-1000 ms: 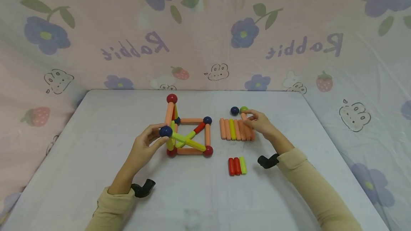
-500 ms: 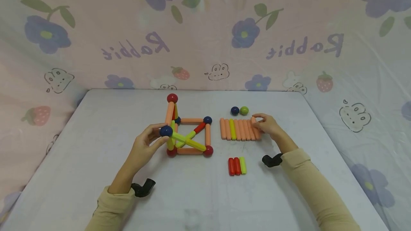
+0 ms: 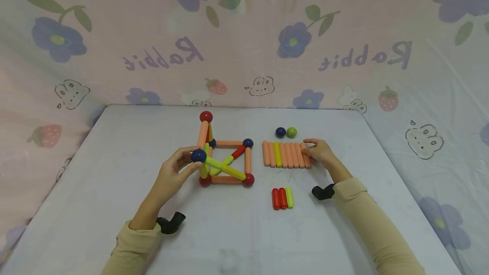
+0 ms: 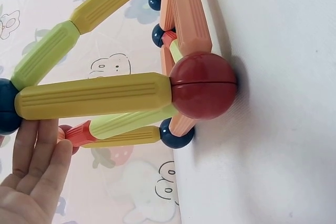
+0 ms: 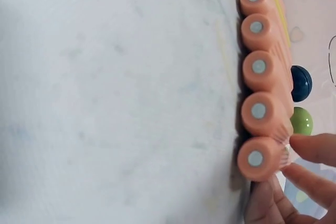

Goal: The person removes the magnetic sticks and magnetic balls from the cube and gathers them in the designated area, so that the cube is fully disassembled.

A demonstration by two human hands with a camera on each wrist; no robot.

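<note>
A frame of magnetic sticks and balls (image 3: pixel 229 179) stands left of the table's middle, with orange, yellow, green and red sticks between red and blue balls. My left hand (image 3: pixel 177 171) holds its raised blue ball (image 3: pixel 198 155) between thumb and fingers. In the left wrist view, the left fingers (image 4: pixel 46 153) show beside a yellow stick (image 4: pixel 94 96) that joins a red ball (image 4: pixel 203 85). My right hand (image 3: pixel 321 154) pinches the rightmost orange stick (image 5: pixel 255 158) of a side-by-side row, its thumb low at the stick's side and its fingers on top.
Behind the row lie a loose blue ball (image 3: pixel 280 132) and a green ball (image 3: pixel 292 132). One yellow stick (image 3: pixel 277 154) sits among the row's orange ones. Nearer the front are two short red sticks (image 3: pixel 279 198) and a short green stick (image 3: pixel 289 197). A printed cloth (image 3: pixel 244 46) hangs behind the table.
My right hand has moved right with an orange stick from above the row and lowered it at the row's right end. The left hand keeps its place on the blue ball.
</note>
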